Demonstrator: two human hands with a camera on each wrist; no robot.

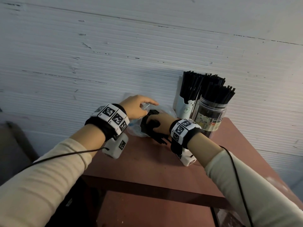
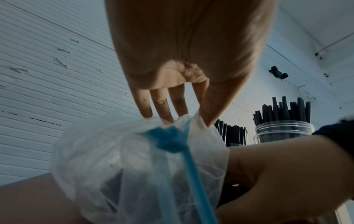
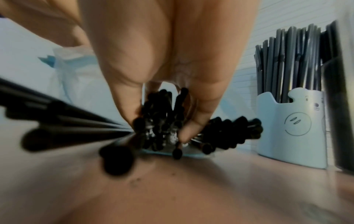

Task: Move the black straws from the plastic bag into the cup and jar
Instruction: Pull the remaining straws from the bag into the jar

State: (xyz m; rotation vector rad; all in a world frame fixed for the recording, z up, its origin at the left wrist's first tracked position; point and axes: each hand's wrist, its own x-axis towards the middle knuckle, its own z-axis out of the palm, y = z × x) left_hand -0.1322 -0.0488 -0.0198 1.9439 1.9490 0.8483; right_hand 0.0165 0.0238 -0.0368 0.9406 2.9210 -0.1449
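A clear plastic bag (image 1: 136,128) with a blue strip (image 2: 170,142) lies on the reddish table (image 1: 147,164). My left hand (image 1: 147,106) pinches the bag's upper edge between thumb and fingers (image 2: 188,121). My right hand (image 1: 155,125) is at the bag's mouth, its fingers curled round a bundle of black straws (image 3: 161,121) whose ends poke out toward me (image 1: 161,139). A pale cup with a smiley face (image 1: 185,108) (image 3: 291,128) and a clear jar (image 1: 211,115) (image 2: 283,130) stand just right of the bag, both packed with upright black straws.
A white ribbed wall (image 1: 114,54) rises right behind the table. The table's front edge (image 1: 147,185) is near me and its right edge slopes past the jar. Cables run along both sleeves.
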